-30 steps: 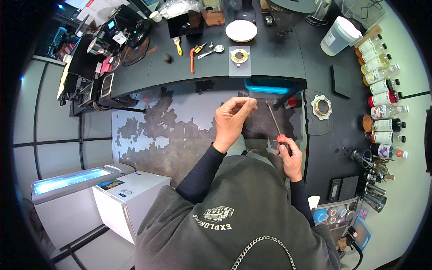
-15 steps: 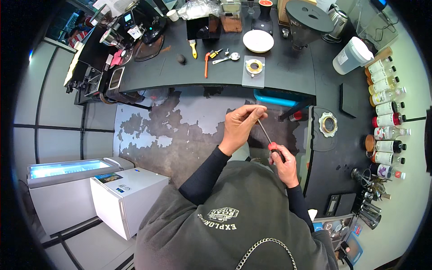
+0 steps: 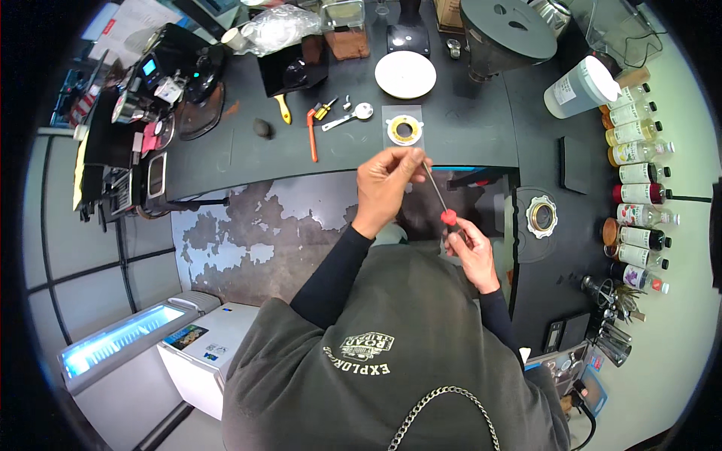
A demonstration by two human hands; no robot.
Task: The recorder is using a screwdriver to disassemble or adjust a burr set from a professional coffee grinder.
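Observation:
My right hand is closed around the black part of a screwdriver's handle, just below its red collar. The thin metal shaft slants up and to the left. At its tip, the thumb and fingers of my left hand are pinched together; whether a small screw is also between them is too small to tell. Both hands are in the air in front of the counter's edge. Just beyond my left hand, a white and yellow ring-shaped part lies on a grey mat.
On the far counter are a white plate, a measuring spoon, an orange-handled tool, a yellow-handled brush and a large grinder hopper. A scalloped metal ring lies on the right counter, beside a row of bottles.
My view has shifted forward and turned slightly, bringing the counter closer. Both hands and the screwdriver are nearer the counter edge, with the same grip.

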